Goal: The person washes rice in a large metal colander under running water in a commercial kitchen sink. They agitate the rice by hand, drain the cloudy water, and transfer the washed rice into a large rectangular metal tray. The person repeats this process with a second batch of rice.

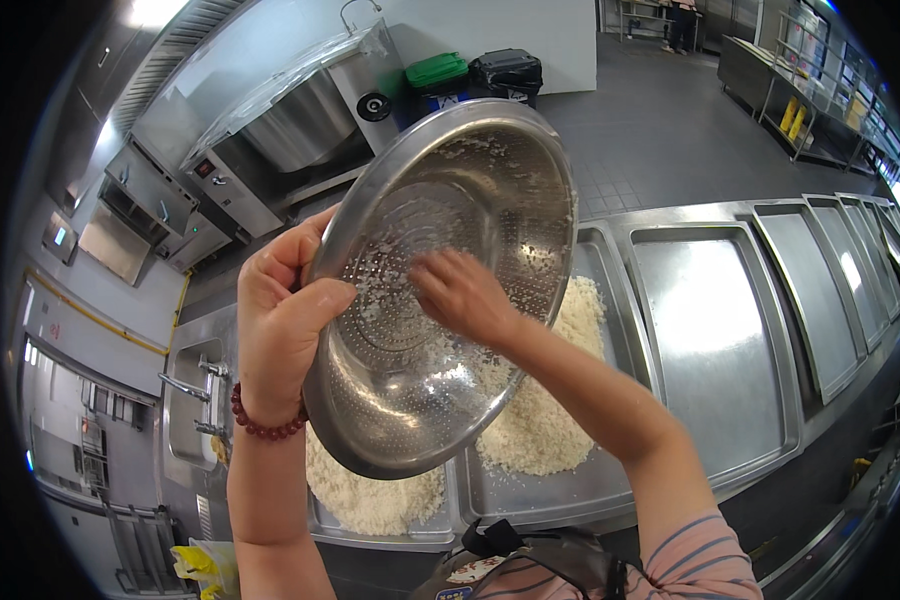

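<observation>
My left hand (pixel 281 330), with a dark red bead bracelet at the wrist, grips the rim of a perforated stainless steel colander (pixel 529 214). The colander is tilted up on its side above the trays, its inside facing me. Pale rice grains cling to its base and wall. Inside the bowl is my right hand (pixel 461 296), fingers bent and blurred close to the base; whether they pinch any grains is not clear. Below, one heap of rice (pixel 544 435) lies in a metal tray (pixel 547 499), and another rice heap (pixel 379 487) lies in the tray to its left.
More shallow metal trays (pixel 712 337) line the steel counter to the right. A sink with a faucet (pixel 187 386) is at the left. Beyond stand a large tilting kettle (pixel 300 124), a green-lidded bin (pixel 436 69) and a black bin (pixel 504 66). A person (pixel 681 26) stands far back.
</observation>
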A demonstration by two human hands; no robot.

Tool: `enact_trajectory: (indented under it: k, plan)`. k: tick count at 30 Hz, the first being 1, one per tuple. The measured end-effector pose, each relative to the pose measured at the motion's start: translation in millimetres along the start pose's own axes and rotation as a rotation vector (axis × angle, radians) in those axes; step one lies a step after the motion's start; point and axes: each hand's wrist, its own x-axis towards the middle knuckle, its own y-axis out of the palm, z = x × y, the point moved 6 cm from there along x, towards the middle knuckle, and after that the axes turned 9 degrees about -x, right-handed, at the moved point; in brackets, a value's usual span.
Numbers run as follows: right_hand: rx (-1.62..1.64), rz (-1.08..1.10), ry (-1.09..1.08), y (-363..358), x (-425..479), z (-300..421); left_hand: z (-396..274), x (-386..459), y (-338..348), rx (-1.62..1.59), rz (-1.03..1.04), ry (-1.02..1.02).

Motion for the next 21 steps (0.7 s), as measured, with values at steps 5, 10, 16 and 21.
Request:
enact_trajectory:
  k: [5,10,16,21]
  plan:
    - [-0.343,-0.303,-0.420,-76,80,-19,-9,3,14,0.002,0.007,-0.021]
    - [-0.361,-0.129,0.079,-30,11,-106,-25,-3,10,0.017,-0.026,-0.014]
    - [0.204,0.489,0.258,79,-167,-51,-10,0,3,-0.045,0.007,0.024]
    - [0.323,-0.103,0.069,12,-39,-22,-7,2,12,0.016,0.064,0.021]
